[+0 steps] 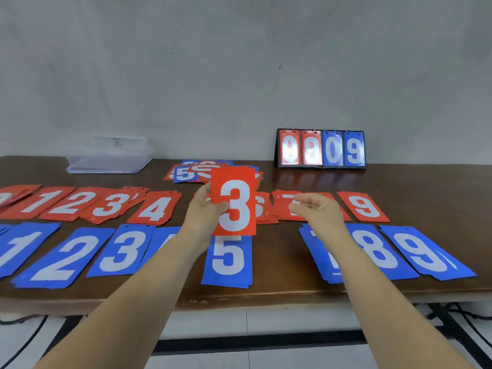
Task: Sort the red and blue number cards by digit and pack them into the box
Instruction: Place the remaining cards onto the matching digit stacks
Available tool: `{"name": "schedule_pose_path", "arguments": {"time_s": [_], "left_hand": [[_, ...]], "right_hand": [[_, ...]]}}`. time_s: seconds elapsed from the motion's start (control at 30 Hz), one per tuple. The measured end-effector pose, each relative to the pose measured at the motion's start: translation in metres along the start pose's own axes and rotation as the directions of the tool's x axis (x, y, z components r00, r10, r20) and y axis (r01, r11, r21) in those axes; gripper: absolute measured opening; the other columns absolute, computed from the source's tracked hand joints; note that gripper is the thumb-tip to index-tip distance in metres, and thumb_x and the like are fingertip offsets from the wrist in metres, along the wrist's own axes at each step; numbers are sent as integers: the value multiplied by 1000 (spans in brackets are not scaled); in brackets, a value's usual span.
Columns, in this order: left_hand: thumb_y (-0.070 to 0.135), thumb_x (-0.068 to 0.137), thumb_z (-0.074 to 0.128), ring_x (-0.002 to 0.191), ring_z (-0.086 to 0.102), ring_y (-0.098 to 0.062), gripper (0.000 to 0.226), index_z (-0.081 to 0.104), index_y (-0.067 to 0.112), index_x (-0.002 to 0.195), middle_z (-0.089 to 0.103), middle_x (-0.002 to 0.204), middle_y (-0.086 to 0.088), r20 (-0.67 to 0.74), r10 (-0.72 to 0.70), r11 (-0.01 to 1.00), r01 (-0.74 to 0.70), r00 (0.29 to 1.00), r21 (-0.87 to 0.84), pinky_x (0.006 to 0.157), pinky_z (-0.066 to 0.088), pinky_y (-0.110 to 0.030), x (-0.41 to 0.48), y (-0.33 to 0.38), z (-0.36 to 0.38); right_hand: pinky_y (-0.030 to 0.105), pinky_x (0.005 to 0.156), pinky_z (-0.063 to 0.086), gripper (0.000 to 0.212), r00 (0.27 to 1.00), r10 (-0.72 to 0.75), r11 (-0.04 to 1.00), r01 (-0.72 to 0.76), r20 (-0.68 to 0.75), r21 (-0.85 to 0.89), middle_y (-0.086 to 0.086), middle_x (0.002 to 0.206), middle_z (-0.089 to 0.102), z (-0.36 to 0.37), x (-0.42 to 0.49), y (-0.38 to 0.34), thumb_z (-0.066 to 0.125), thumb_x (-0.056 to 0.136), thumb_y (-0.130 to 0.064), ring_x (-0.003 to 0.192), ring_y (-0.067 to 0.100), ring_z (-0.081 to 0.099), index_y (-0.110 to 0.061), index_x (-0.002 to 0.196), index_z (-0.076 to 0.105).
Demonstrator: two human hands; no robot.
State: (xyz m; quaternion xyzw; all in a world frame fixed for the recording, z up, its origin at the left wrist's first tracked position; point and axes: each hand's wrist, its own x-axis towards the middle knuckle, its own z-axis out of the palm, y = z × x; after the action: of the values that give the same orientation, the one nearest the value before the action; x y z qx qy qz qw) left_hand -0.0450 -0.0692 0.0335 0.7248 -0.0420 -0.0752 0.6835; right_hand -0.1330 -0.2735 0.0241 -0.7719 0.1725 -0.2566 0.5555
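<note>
My left hand [205,209] holds a red 3 card [234,201] upright above the table's middle, thumb on its front. To its right, my right hand [315,209] hovers with loosely curled fingers and holds nothing. A row of red piles runs across the table: 1, 2, the red 3 pile [111,205], 4 [155,209], 7 and 9 [363,206]. In front lies a row of blue piles: 1, 2 [66,258], 3 [123,253], 5 [229,258], 8 and 9 [423,253]. A mixed unsorted heap [191,173] sits behind the held card. The clear plastic box [106,157] stands at the back left.
A small flip scoreboard [320,149] showing red and blue digits stands at the back right against the grey wall. The dark wooden table [292,291] has its front edge just below the blue row. Black cables lie on the tiled floor.
</note>
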Motion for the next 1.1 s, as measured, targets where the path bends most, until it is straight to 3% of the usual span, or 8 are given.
{"name": "schedule_pose_path", "arguments": {"time_s": [0.2, 0.4, 0.5, 0.6, 0.7, 0.83, 0.97, 1.1], "left_hand": [[11, 91, 66, 119, 58, -31, 54, 47, 30, 138, 58, 134, -3, -96, -16, 1000, 14, 995, -21, 96, 51, -55, 11, -1, -89], [14, 91, 67, 118, 59, -33, 55, 46, 29, 140, 59, 134, -3, -148, -16, 1000, 18, 989, 15, 95, 51, -57, 21, 1, -182], [13, 91, 67, 117, 59, -33, 54, 48, 25, 140, 59, 134, -5, -124, -42, 998, 48, 991, 47, 96, 51, -55, 20, -4, -210], [15, 94, 63, 124, 54, -32, 55, 43, 24, 145, 53, 140, -2, -106, -48, 992, 60, 993, 113, 98, 51, -49, 16, -13, -224], [17, 97, 60, 128, 51, -28, 57, 37, 22, 149, 47, 146, -4, -58, -46, 990, 54, 997, 131, 97, 49, -41, 11, -22, -229], [15, 99, 55, 110, 51, -17, 53, 37, 19, 148, 49, 144, -3, 15, -23, 993, 21, 1000, 120, 86, 47, -31, 4, -28, -233], [18, 99, 56, 124, 53, -24, 53, 38, 20, 148, 50, 144, -3, 43, -19, 985, 11, 999, 171, 95, 50, -37, 4, -31, -234], [19, 99, 54, 126, 53, -24, 51, 39, 18, 148, 51, 143, -3, 78, 11, 982, -26, 997, 186, 95, 49, -36, 4, -35, -234]], "right_hand": [[27, 88, 49, 19, 1000, -12, 999, 13, 16, -38, 0, 106, 68, 81, 4, -31, 69, 87, -12, 100, 13, 62, -19, 105, 70], [26, 87, 51, 24, 998, -15, 999, 17, 65, -33, 1, 107, 69, 155, -8, -57, 70, 86, -10, 100, 12, 63, -13, 109, 70], [19, 77, 47, 22, 995, -16, 999, 19, 95, -27, 0, 104, 70, 185, -22, -70, 69, 87, -12, 93, 9, 62, -14, 108, 70], [23, 81, 49, 22, 977, 17, 1000, -12, 211, -24, -3, 90, 73, 216, -43, -81, 68, 88, -22, 90, 7, 64, -17, 109, 68], [25, 88, 50, 30, 951, 63, 997, -49, 302, -54, -3, 97, 73, 247, -60, -84, 70, 87, -25, 98, 10, 65, -15, 114, 67], [28, 86, 53, 20, 956, 125, 991, -109, 267, -75, 4, 112, 69, 265, -72, -85, 69, 87, -12, 102, 17, 64, -16, 107, 69], [17, 62, 42, 10, 958, 158, 987, -151, 241, -49, -4, 91, 68, 266, -79, -86, 65, 91, -19, 85, 9, 61, -19, 100, 68], [15, 66, 48, 31, 962, 188, 982, -179, 197, -64, 3, 118, 66, 270, -78, -83, 70, 87, -15, 101, 13, 62, -11, 118, 66]]}}
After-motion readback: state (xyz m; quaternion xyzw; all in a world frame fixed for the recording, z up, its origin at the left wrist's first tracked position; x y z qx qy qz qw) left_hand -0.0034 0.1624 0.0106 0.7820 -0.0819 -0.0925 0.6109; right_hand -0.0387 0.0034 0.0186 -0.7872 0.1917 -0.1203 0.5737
